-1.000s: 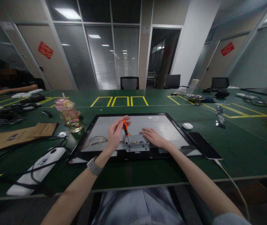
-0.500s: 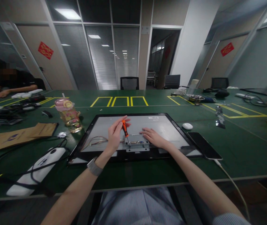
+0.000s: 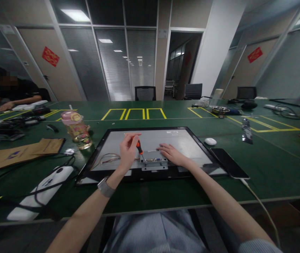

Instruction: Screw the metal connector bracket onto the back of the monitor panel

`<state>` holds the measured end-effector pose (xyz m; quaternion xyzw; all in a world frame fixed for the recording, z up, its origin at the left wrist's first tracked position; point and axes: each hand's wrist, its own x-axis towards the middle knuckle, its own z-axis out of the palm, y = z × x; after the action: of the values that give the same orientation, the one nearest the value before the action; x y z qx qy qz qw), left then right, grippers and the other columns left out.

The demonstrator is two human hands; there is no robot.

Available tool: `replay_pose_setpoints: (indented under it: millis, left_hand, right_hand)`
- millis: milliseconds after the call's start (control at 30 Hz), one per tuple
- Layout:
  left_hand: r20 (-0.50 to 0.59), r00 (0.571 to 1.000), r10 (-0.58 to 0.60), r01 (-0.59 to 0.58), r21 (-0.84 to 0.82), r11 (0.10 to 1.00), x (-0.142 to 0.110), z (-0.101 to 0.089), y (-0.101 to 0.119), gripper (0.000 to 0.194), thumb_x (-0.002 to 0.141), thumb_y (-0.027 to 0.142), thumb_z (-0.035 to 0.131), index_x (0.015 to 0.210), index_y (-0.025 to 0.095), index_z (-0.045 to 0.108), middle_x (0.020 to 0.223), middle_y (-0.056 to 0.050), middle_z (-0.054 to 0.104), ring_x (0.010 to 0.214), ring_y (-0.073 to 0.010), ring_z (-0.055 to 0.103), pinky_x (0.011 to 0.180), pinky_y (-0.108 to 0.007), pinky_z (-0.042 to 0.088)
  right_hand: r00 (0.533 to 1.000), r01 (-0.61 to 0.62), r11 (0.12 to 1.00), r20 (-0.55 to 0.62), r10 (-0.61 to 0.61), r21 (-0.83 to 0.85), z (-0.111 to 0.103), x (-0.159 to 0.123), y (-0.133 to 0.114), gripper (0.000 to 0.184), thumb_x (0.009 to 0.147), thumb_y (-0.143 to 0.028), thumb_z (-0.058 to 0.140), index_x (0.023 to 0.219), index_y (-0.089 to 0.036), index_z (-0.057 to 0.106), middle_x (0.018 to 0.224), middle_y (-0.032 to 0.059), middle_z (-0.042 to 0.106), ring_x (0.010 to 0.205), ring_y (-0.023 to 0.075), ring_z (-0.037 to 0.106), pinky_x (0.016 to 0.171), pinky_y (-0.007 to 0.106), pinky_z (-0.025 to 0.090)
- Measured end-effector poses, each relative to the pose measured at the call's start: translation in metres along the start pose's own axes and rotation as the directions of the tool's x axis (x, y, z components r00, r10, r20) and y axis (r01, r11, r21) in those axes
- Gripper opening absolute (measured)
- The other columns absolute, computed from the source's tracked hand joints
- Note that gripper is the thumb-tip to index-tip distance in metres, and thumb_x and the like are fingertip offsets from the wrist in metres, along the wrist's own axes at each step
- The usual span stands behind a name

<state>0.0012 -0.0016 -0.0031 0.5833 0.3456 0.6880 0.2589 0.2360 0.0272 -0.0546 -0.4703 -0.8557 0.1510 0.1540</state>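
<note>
- The handle of an orange-and-black screwdriver (image 3: 139,148) is pinched between the thumb and curled fingers of the left hand (image 3: 128,151); its shaft is slanted down to the left end of a metal connector box (image 3: 154,163).
- The box is set along the near edge of a flat display panel (image 3: 165,135), laid back side up; whether the tip is seated in a screw cannot be told.
- The right hand (image 3: 174,155) is laid palm down by the box's right end, fingers slightly spread, nothing gripped.
- The tip could be slipped out and the metal or ports scratched, if the shaft is kept tilted or pressed unevenly.
- The box could be shifted if too little weight is put on it by the right hand.
- Loose wires (image 3: 110,155) could be snagged by the left wrist if it is swung outward.
- Compared with half a second ago, the left fingers are curled further over the handle, so less orange is shown; the right hand is unmoved.
</note>
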Motion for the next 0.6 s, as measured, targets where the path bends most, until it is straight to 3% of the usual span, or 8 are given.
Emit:
replay_pose_setpoints:
  millis: [167, 267, 433, 600]
  left_hand:
    - [0.06, 0.996, -0.06, 0.071, -0.205, 0.976, 0.0006, 0.0006, -0.006, 0.027, 0.091, 0.036, 0.048, 0.094, 0.017, 0.067, 0.081, -0.005, 0.064, 0.078, -0.0159, 0.06, 0.074, -0.028, 0.048]
    - [0.046, 0.998, -0.046, 0.053, -0.168, 0.984, 0.0013, 0.0011, -0.005, 0.025, 0.089, 0.036, 0.053, 0.086, 0.017, 0.069, 0.088, -0.006, 0.065, 0.082, -0.0164, 0.061, 0.074, -0.027, 0.048]
    - [0.039, 0.999, 0.007, -0.004, -0.073, 0.997, 0.0003, 0.001, 0.0002, 0.018, 0.083, 0.035, 0.063, 0.081, 0.018, 0.07, 0.085, -0.003, 0.057, 0.07, -0.0102, 0.054, 0.062, -0.021, 0.044]
    - [0.099, 0.991, -0.084, 0.104, -0.21, 0.972, 0.0001, 0.0008, -0.002, 0.024, 0.087, 0.037, 0.057, 0.095, 0.018, 0.068, 0.083, -0.004, 0.063, 0.075, -0.0134, 0.06, 0.071, -0.025, 0.049]
  right_hand:
    - [1.0, 0.002, 1.0, 0.002, -0.002, -0.009, -0.0006, -0.0005, -0.0012, 0.05, 0.098, -0.043, 0.023, 0.132, -0.022, 0.052, 0.146, 0.0118, 0.044, 0.139, 0.025, 0.033, 0.114, 0.05, 0.02]
    - [1.0, 0.004, 1.0, 0.012, -0.004, -0.005, -0.0013, -0.0007, -0.0019, 0.05, 0.098, -0.043, 0.023, 0.133, -0.02, 0.052, 0.147, 0.013, 0.042, 0.139, 0.0259, 0.032, 0.114, 0.051, 0.019]
    - [1.0, 0.002, 1.0, 0.006, -0.002, -0.002, -0.0011, -0.0003, -0.0006, 0.051, 0.098, -0.044, 0.023, 0.133, -0.021, 0.052, 0.146, 0.0127, 0.043, 0.139, 0.0259, 0.033, 0.113, 0.051, 0.019]
    - [1.0, 0.009, 1.0, 0.006, -0.009, -0.011, 0.003, 0.0015, 0.0047, 0.051, 0.099, -0.043, 0.023, 0.133, -0.02, 0.052, 0.147, 0.0129, 0.042, 0.139, 0.0259, 0.033, 0.113, 0.051, 0.019]
